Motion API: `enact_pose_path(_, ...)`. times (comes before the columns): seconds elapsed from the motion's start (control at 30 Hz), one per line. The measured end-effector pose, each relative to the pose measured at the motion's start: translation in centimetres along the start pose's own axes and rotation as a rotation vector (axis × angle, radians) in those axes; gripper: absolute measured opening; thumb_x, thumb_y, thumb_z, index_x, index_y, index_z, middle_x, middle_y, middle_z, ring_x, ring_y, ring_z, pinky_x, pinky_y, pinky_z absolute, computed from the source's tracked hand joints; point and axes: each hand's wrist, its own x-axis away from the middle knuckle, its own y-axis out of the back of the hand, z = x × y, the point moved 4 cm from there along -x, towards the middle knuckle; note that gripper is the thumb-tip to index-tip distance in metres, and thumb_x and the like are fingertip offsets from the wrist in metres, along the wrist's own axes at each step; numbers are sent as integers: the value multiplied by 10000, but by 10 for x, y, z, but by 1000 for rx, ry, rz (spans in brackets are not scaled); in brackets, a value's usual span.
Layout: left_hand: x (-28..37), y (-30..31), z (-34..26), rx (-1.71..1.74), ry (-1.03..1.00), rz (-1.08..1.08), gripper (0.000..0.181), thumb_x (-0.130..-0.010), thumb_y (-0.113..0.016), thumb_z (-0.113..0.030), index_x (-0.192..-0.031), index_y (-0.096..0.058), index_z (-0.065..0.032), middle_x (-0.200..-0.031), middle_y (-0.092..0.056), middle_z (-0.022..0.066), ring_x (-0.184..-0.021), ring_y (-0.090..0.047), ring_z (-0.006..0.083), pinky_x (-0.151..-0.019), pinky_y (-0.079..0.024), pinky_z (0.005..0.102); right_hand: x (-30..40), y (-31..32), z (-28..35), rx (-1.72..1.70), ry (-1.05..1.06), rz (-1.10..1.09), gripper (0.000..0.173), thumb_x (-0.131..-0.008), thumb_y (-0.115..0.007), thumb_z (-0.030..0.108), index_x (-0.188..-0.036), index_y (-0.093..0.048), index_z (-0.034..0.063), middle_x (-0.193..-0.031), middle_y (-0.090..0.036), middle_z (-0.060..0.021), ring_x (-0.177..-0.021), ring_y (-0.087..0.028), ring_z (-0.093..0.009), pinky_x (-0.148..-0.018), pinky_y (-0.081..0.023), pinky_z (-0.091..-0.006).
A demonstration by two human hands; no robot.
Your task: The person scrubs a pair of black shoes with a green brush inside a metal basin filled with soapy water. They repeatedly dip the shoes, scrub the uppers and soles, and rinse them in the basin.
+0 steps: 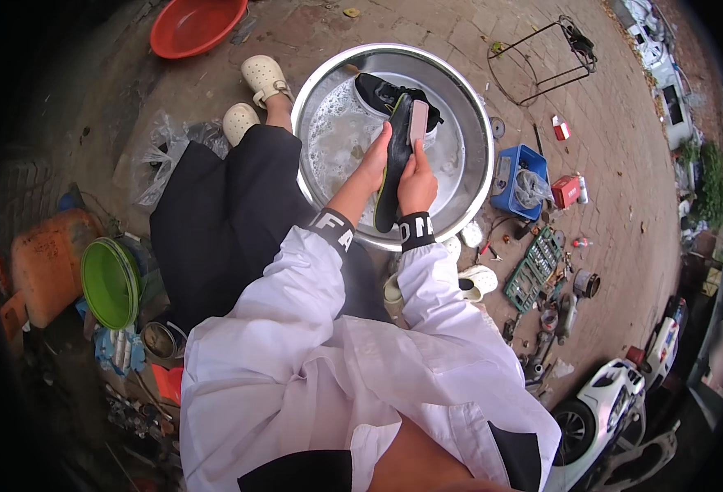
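My left hand (374, 161) grips the edge of a dark shoe insole (395, 175) with a yellow-green rim, which I hold lengthwise above a wide metal basin (485, 178). In my right hand (417, 184) is a pink brush (418, 120), laid against the upper part of the insole; its bristles are hidden. Beneath, a black shoe with a white sole (377, 92) sits in the basin in soapy water (343, 144). Part of another black shoe appears behind the brush.
A red plastic basin (197, 27) lies beyond my feet. To the right are a metal stool frame (543, 79), a blue plastic basket (501, 184), a green socket set case (532, 269) and white clogs (483, 278). A green bucket (110, 283) and an orange container (48, 261) stand left.
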Motion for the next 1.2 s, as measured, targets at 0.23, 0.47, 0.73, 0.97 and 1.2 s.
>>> enact_pose_path(0.23,1,2,-10,102,55,67,589,-895,-382,-602,-1076,-589,-80,-933,-643,106,-777,-625,204,-682,-522,338,31,0,-6,-84,31,68,356,-901,-506,198,-1254,-549,221,-744,-628,-202,-657,-612,-374,-557,-450,-419)
enact_pose_path(0.47,-8,3,-22,53,-3,65,667,-884,-317,-649,-1144,-559,-85,-926,-650,136,-742,-621,202,-648,-518,329,63,1,-8,-175,164,128,398,-879,-525,110,-1265,-544,208,-816,-634,-219,-737,-621,-385,-616,-473,-422)
enact_pose_path(0.73,0,-3,-12,146,40,149,674,-919,-250,-607,-1180,-526,-51,-1016,-635,208,-818,-635,279,-706,-522,363,37,13,12,-107,111,217,348,-916,-488,104,-1258,-544,140,-857,-631,-235,-740,-657,-288,-652,-478,-333)
enact_pose_path(0.97,-1,-8,-38,379,-106,166,665,-933,-258,-570,-1235,-482,-22,-1148,-585,185,-1002,-586,309,-883,-469,411,59,41,10,-448,50,304,417,-923,-501,73,-1335,-446,47,-1226,-562,-120,-1022,-553,-148,-896,-405,-255)
enact_pose_path(1.2,9,-27,-34,164,20,362,726,-919,-213,-616,-1278,-460,-35,-1153,-583,178,-1034,-577,299,-907,-454,403,4,16,15,-624,181,212,465,-857,-550,-6,-1313,-470,39,-1287,-528,-145,-1186,-503,-212,-952,-390,-294)
